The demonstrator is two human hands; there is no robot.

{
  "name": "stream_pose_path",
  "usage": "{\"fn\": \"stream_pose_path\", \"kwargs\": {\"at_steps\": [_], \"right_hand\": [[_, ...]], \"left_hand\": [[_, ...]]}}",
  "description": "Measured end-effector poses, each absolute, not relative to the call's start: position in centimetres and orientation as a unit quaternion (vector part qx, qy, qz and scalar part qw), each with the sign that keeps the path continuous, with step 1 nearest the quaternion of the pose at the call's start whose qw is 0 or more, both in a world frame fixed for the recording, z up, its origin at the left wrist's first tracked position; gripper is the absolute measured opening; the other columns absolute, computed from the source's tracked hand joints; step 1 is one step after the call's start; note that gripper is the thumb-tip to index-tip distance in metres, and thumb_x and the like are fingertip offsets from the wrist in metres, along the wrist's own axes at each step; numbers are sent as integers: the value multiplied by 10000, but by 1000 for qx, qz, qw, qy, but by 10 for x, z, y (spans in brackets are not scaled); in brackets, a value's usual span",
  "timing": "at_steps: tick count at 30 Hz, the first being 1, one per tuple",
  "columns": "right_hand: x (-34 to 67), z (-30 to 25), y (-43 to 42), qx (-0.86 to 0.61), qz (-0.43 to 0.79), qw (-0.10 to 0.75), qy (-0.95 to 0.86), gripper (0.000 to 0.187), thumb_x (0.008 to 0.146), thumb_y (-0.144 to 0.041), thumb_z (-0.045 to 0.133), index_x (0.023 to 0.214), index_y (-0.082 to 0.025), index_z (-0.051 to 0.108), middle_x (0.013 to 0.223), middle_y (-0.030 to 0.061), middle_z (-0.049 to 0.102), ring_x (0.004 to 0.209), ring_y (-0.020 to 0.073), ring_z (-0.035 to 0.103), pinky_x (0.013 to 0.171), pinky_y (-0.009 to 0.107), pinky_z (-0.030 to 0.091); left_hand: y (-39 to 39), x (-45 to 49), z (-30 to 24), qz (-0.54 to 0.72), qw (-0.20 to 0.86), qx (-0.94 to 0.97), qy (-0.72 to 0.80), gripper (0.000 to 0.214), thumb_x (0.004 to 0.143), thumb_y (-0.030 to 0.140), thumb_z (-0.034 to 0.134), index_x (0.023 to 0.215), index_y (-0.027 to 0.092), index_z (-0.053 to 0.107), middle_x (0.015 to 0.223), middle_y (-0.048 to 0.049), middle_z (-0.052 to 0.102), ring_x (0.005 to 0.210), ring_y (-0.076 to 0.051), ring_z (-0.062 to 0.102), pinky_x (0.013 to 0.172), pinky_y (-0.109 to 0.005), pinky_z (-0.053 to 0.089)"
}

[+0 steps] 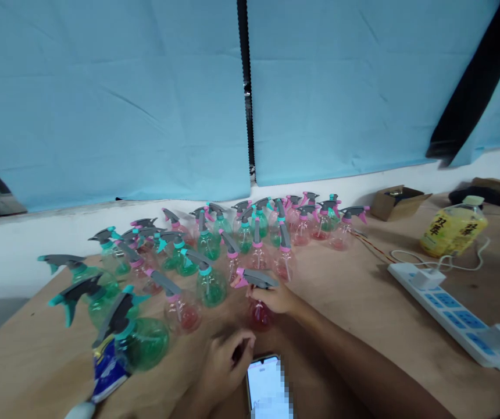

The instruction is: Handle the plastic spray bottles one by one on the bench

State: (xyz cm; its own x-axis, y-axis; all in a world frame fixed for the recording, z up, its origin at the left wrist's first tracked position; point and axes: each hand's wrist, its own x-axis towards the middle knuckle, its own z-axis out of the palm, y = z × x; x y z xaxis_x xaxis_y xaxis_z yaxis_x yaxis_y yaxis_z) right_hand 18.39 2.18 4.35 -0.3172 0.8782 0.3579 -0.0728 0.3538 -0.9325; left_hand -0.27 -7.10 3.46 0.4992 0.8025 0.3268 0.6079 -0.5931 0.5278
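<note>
My right hand [278, 298] is wrapped round the neck of a spray bottle [261, 319] with a clear pinkish-red body and a grey and pink trigger head. The bottle is upright, at or just above the table; I cannot tell whether its base touches. Nearer to me, my left hand [231, 362] is loosely curled, and nothing shows in its fingers. Close beside it lies a phone [267, 384] with a lit screen, partly blurred out. Several more spray bottles with pink or green bodies stand to the left and behind, among them a green one [211, 288] and a pink one [183, 311].
On the wooden table [346, 291], a white power strip [454, 317] with plugs and cables lies at right. Behind it are a jug of yellow liquid [454, 227] and an open cardboard box [398, 202]. A blue packet [109, 366] lies front left. Blue sheeting [145, 105] covers the wall.
</note>
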Motion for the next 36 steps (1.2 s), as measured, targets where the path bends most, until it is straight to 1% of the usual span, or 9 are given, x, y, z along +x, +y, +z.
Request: {"fn": "stream_pose_path", "kwargs": {"at_steps": [5,11,14,19,23,27,31,34,36], "right_hand": [[182,45,20,-320,479,494,-651,113,667,-166,565,730,-188,655,646,-30,607,601,121,532,578,236,431],[184,53,14,-301,425,535,-665,133,675,-139,565,752,-194,659,679,-34,591,627,116,512,624,236,424],[189,50,11,-309,419,546,-656,105,689,-138,583,743,-192,656,676,-34,588,624,113,514,608,231,415],[198,39,3,-347,417,553,-632,86,717,-187,568,760,-191,643,587,-51,532,536,97,470,534,220,387],[205,35,-7,-399,422,579,-572,82,680,-226,574,740,-194,619,604,-45,550,539,99,503,533,220,423],[216,34,-13,-449,400,594,-534,124,673,-247,574,780,-200,614,635,-35,557,567,118,524,555,240,447],[231,35,-17,-489,280,619,-547,185,734,-244,549,911,-205,587,716,-19,569,622,132,515,596,251,438],[244,33,-20,-539,177,626,-535,332,762,-264,556,1087,-216,509,830,0,581,689,155,532,649,276,439],[254,30,-19,-565,127,622,-527,400,763,-278,565,1139,-212,445,875,16,564,716,173,542,682,306,443]], "left_hand": [[-71,-5,34,278,176,843,424,196,933,257,462,882,218,647,704,16,677,600,-115,597,603,-209,432],[-71,-8,37,314,143,843,412,169,925,237,488,885,216,650,754,6,700,660,-122,627,650,-214,452],[-71,-10,39,339,120,836,415,164,924,246,499,879,207,652,751,-7,695,671,-131,628,653,-220,459],[-69,-16,37,346,108,828,427,177,928,280,505,898,204,662,756,-9,686,687,-136,629,667,-226,471],[-70,-23,36,360,109,813,445,202,935,308,492,924,202,663,792,-18,696,717,-147,639,673,-236,482],[-84,-29,42,386,37,796,465,205,929,305,490,903,212,671,850,-37,696,827,-186,635,834,-327,472],[-109,-45,57,415,-85,741,521,207,871,360,543,951,219,673,1041,-95,635,1039,-287,574,975,-473,413],[-120,-75,73,448,-160,627,617,418,826,451,580,1137,172,589,1238,-152,514,1282,-380,394,1055,-549,360],[-118,-104,84,454,-157,574,663,666,813,499,597,1341,133,421,1390,-174,390,1365,-389,302,1126,-568,273]]}}
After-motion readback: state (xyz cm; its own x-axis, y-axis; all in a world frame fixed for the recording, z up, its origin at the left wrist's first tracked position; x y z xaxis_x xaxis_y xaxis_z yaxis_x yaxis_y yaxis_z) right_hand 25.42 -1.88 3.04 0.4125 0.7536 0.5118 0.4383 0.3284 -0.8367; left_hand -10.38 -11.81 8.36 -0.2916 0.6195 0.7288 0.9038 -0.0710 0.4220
